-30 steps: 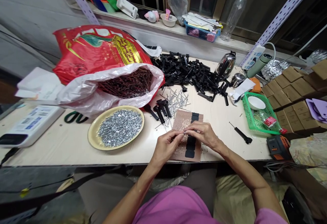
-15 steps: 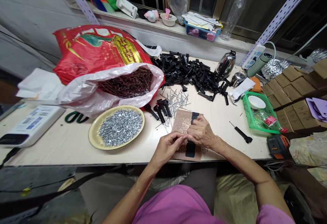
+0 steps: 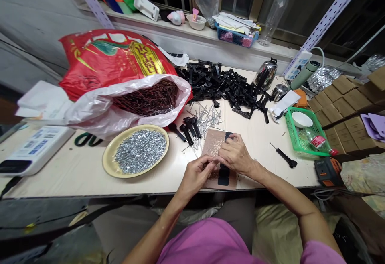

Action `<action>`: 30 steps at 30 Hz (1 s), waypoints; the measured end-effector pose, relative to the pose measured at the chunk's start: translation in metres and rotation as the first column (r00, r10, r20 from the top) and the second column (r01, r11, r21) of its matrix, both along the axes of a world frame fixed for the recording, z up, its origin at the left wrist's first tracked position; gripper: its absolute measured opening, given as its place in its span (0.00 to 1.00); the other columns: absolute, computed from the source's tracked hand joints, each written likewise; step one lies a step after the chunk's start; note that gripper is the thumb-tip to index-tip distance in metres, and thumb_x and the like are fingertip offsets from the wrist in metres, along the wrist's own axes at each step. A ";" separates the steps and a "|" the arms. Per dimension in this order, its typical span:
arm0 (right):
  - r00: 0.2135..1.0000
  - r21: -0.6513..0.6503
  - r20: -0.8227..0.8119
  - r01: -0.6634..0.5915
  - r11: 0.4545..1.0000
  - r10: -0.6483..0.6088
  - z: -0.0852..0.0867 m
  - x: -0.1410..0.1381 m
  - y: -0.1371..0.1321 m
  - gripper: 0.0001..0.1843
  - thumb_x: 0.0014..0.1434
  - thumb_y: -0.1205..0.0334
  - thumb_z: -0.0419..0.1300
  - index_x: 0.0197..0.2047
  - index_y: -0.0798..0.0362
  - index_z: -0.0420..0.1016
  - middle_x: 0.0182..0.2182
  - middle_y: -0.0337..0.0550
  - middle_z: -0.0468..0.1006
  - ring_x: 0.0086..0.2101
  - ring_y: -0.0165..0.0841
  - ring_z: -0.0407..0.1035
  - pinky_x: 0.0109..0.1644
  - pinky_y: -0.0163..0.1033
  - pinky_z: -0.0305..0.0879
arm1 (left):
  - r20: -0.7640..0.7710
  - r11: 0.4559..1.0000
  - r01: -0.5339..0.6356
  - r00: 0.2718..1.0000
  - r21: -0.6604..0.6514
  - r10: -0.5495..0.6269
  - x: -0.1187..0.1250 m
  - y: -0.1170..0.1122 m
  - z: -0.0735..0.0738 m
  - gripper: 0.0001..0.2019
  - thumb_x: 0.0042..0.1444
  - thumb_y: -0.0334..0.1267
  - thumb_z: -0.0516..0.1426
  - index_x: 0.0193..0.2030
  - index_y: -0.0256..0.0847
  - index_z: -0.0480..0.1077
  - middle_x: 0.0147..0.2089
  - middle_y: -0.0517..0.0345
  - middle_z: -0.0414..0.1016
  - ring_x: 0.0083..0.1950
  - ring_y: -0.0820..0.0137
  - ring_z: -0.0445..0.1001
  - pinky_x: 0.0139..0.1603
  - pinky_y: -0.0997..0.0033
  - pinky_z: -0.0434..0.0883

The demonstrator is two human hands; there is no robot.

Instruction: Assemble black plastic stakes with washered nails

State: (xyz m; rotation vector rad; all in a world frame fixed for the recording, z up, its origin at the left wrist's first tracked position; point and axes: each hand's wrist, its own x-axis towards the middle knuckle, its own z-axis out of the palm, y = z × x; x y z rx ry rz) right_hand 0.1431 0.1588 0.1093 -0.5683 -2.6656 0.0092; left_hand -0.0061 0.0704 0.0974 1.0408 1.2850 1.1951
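My left hand (image 3: 196, 173) is pinched shut at the near edge of a brown board (image 3: 213, 145), holding something too small to make out. Fingers bent, my right hand (image 3: 236, 154) lies on the same board, touching the black pieces (image 3: 223, 174) set on it, and its fingertips meet those of the left. Just beyond the board lie loose silver nails (image 3: 208, 118) and a few black plastic parts (image 3: 190, 127).
A yellow plate of small silver washers (image 3: 136, 154) sits to the left. Behind it a red bag (image 3: 120, 77) spills thin brown rods. A heap of black parts (image 3: 224, 85), a kettle (image 3: 265, 75), a green basket (image 3: 306, 135), a black screwdriver (image 3: 282, 156) and cardboard boxes (image 3: 343, 101) lie to the right.
My right hand has moved a little forward over the board, from its near half toward the black pieces at the far end. My left hand stayed pinched in place.
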 end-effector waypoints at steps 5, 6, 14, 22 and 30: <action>0.957 -0.348 -0.138 0.193 0.917 -0.254 0.000 0.002 -0.010 0.31 0.70 0.47 0.38 0.26 0.54 0.70 0.24 0.41 0.69 0.28 0.31 0.61 0.41 0.41 0.58 | 0.236 0.987 -0.147 0.959 -0.059 0.157 0.010 0.007 0.005 0.17 0.43 0.51 0.64 0.30 0.37 0.75 0.29 0.56 0.75 0.28 0.74 0.71 0.30 0.75 0.69; 0.938 -0.465 -0.191 0.174 0.868 -0.290 -0.001 0.003 -0.013 0.30 0.69 0.46 0.39 0.29 0.54 0.71 0.26 0.41 0.70 0.29 0.31 0.62 0.39 0.39 0.59 | 0.311 0.979 -0.189 0.929 -0.070 0.202 0.012 0.010 0.006 0.18 0.41 0.51 0.66 0.29 0.37 0.75 0.37 0.52 0.77 0.34 0.72 0.74 0.36 0.73 0.71; 0.771 -0.913 -0.392 -0.259 0.315 -0.502 -0.018 -0.004 -0.037 0.26 0.56 0.36 0.57 0.32 0.53 0.72 0.29 0.39 0.72 0.32 0.30 0.68 0.39 0.37 0.67 | 0.520 0.950 -0.224 0.798 -0.216 0.306 0.032 0.023 0.006 0.20 0.37 0.49 0.69 0.35 0.38 0.77 0.52 0.50 0.74 0.43 0.72 0.74 0.41 0.77 0.72; 0.782 -0.775 -0.276 0.163 0.611 -0.558 -0.026 0.038 -0.009 0.20 0.63 0.46 0.53 0.36 0.54 0.75 0.29 0.41 0.72 0.26 0.28 0.65 0.26 0.32 0.60 | 0.258 0.966 -0.216 0.934 -0.143 0.247 0.033 0.026 -0.022 0.21 0.46 0.47 0.65 0.45 0.37 0.75 0.56 0.45 0.73 0.51 0.66 0.74 0.51 0.69 0.71; 0.903 0.058 0.154 0.397 0.916 -0.402 -0.054 0.066 0.055 0.15 0.66 0.69 0.50 0.30 0.54 0.73 0.26 0.41 0.70 0.28 0.30 0.62 0.24 0.35 0.49 | -0.534 0.935 -0.171 0.782 0.312 0.322 0.027 -0.006 -0.081 0.20 0.59 0.47 0.53 0.55 0.43 0.68 0.54 0.46 0.73 0.57 0.57 0.68 0.58 0.50 0.66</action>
